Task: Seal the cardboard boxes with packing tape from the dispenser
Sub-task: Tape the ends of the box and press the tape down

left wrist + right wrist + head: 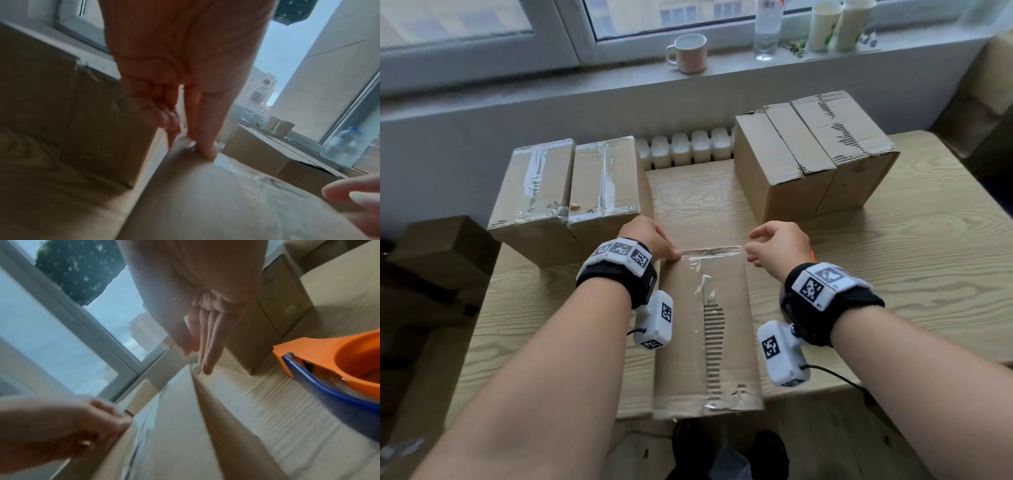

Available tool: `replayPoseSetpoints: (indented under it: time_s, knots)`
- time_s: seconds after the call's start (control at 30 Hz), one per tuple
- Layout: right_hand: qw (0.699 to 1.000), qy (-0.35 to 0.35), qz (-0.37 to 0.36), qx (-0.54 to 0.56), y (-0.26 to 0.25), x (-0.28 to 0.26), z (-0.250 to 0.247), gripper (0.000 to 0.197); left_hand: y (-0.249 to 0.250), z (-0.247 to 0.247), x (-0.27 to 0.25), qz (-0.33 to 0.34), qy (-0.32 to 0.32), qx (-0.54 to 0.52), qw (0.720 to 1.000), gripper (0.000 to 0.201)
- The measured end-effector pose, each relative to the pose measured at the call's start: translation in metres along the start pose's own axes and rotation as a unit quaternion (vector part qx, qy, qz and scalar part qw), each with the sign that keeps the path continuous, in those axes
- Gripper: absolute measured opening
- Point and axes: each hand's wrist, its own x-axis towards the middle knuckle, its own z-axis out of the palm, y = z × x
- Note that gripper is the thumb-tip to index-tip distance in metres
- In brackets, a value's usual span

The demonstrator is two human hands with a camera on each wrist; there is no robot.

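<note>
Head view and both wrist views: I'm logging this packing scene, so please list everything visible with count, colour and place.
Near box: one, brown, table's near edge, clear tape across its far end.
Taped boxes: two, brown, far left, side by side.
Untaped boxes: two, brown, far right, side by side.
Dispenser: one, orange and blue, on the table right of the near box.
Table: one, light wood grain.
Mug: one, pale, windowsill.
Bottle: one, clear, windowsill.
Paper cups: two, white, windowsill right.
Radiator: one, white, behind the table.
Left hand: fingers pressing the tape's left end.
Right hand: fingers loosely curled at the tape's right end.
</note>
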Motion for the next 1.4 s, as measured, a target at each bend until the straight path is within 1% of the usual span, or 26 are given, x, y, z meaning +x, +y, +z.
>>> replayPoseSetpoints:
  time_s: [0.03,0.07,0.1,0.2,0.23,0.27,0.3,0.33,0.37,0.4,0.43,0.5,0.57,0.63,0.7,0.73,0.83,0.9,0.97,1.0,1.03,1.1,1.2,1.27,1.33,1.4]
  knots:
    - [0.999,-0.025,0.014,0.020,-0.004,-0.001,-0.002,0.006,0.000,-0.005,-0.002,-0.008,-0.009,0.050,0.999,0.023]
    - [0.998,-0.049,0.025,0.027,-0.007,-0.003,-0.005,0.002,0.003,-0.008,-0.004,0.001,-0.019,0.091,0.996,0.026]
    - [0.997,-0.064,0.030,0.022,-0.009,-0.005,-0.008,0.002,0.007,-0.010,-0.007,0.032,-0.029,0.110,0.993,0.033]
    - [0.997,-0.078,0.025,-0.007,-0.009,-0.006,-0.015,0.005,0.033,0.001,-0.020,0.184,-0.059,0.091,0.977,0.064]
    - [0.996,-0.085,0.026,-0.017,-0.007,-0.006,-0.017,0.006,0.041,0.008,-0.025,0.218,-0.082,0.095,0.968,0.067]
    - [0.995,-0.094,0.030,-0.026,-0.006,-0.007,-0.019,0.007,0.047,0.016,-0.026,0.233,-0.113,0.110,0.960,0.064]
    - [0.994,-0.101,0.034,-0.034,-0.005,-0.009,-0.021,0.007,0.050,0.024,-0.026,0.232,-0.139,0.128,0.954,0.056]
    - [0.993,-0.105,0.034,-0.042,-0.003,-0.011,-0.024,0.008,0.049,0.030,-0.025,0.222,-0.152,0.139,0.953,0.048]
    - [0.992,-0.107,0.035,-0.049,-0.002,-0.012,-0.026,0.008,0.046,0.031,-0.025,0.212,-0.145,0.138,0.956,0.040]
    - [0.992,-0.106,0.035,-0.056,-0.002,-0.014,-0.028,0.009,0.041,0.028,-0.024,0.200,-0.124,0.133,0.963,0.035]
    - [0.992,-0.103,0.036,-0.062,-0.001,-0.016,-0.031,0.010,0.035,0.023,-0.024,0.181,-0.099,0.132,0.970,0.033]
    - [0.993,-0.093,0.036,-0.070,0.000,-0.017,-0.035,0.012,0.017,0.005,-0.019,0.109,-0.071,0.153,0.980,0.036]
    - [0.993,-0.081,0.030,-0.085,-0.001,-0.017,-0.039,0.014,-0.004,-0.012,-0.014,0.044,-0.065,0.209,0.975,0.040]
    - [0.988,-0.070,0.025,-0.133,-0.002,-0.017,-0.044,0.018,-0.017,-0.021,-0.015,0.015,-0.059,0.254,0.965,0.036]
    - [0.977,-0.080,0.043,-0.192,-0.003,-0.018,-0.047,0.027,-0.017,-0.023,-0.019,0.034,-0.062,0.254,0.965,0.031]
    - [0.973,-0.101,0.063,-0.199,-0.003,-0.020,-0.047,0.032,-0.012,-0.020,-0.022,0.058,-0.076,0.229,0.969,0.034]
    - [0.966,-0.194,0.121,-0.122,-0.004,-0.028,-0.044,0.034,0.013,-0.002,-0.036,0.113,-0.136,0.126,0.976,0.061]
    - [0.965,-0.214,0.103,-0.112,-0.004,-0.031,-0.037,0.026,0.022,0.015,-0.040,0.120,-0.152,0.120,0.974,0.070]
    - [0.971,-0.191,0.077,-0.118,-0.005,-0.030,-0.029,0.013,0.024,0.029,-0.039,0.108,-0.160,0.170,0.966,0.072]
    - [0.976,-0.179,0.074,-0.104,-0.006,-0.028,-0.025,0.005,0.024,0.031,-0.038,0.098,-0.165,0.193,0.962,0.072]
    - [0.979,-0.172,0.076,-0.073,-0.006,-0.024,-0.023,0.005,0.025,0.032,-0.037,0.089,-0.167,0.205,0.960,0.072]
    - [0.983,-0.163,0.082,0.009,-0.006,-0.017,-0.023,0.015,0.031,0.028,-0.035,0.072,-0.152,0.207,0.964,0.069]
    - [0.990,-0.117,0.072,0.035,-0.004,-0.005,-0.028,0.022,0.039,0.021,-0.030,0.061,-0.122,0.196,0.971,0.069]
    - [0.995,-0.064,0.078,0.024,0.005,0.007,-0.032,0.027,0.049,0.022,-0.028,0.098,-0.134,0.154,0.974,0.083]
    - [0.996,-0.018,0.089,-0.010,0.022,0.019,-0.039,0.026,0.061,0.026,-0.029,0.165,-0.137,0.111,0.971,0.096]
    - [0.992,0.005,0.105,-0.063,0.041,0.028,-0.045,0.024,0.075,0.033,-0.030,0.226,-0.131,0.137,0.955,0.092]
